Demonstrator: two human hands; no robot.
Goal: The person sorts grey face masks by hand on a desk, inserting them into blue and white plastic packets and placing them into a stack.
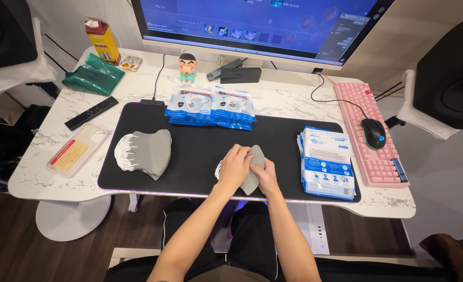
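Note:
My left hand and my right hand are together at the front middle of the black desk mat, both gripping one folded grey face mask with white ear loops. A fanned stack of grey masks lies on the mat to the left. A pile of flat blue-and-white mask pouches rests at the mat's right end. Filled blue-and-white mask packs lie at the mat's far edge.
A white marble-pattern desk carries a monitor, pink keyboard, black mouse, small figurine, black remote, clear phone case, green bag and a yellow-red carton. Chairs stand at both sides.

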